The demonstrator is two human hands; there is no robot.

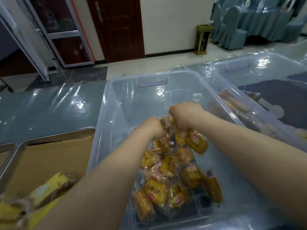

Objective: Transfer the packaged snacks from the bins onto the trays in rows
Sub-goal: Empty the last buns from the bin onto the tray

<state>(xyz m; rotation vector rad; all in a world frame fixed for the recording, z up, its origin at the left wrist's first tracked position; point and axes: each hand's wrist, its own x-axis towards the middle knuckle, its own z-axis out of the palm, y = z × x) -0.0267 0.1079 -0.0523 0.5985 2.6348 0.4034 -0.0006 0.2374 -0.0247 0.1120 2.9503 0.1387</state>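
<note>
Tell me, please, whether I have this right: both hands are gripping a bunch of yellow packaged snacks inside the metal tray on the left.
Not quite. The head view shows the left hand and the right hand gripping the yellow packaged snacks inside the clear plastic bin, not inside the metal tray, which lies to the left of that bin.
</note>
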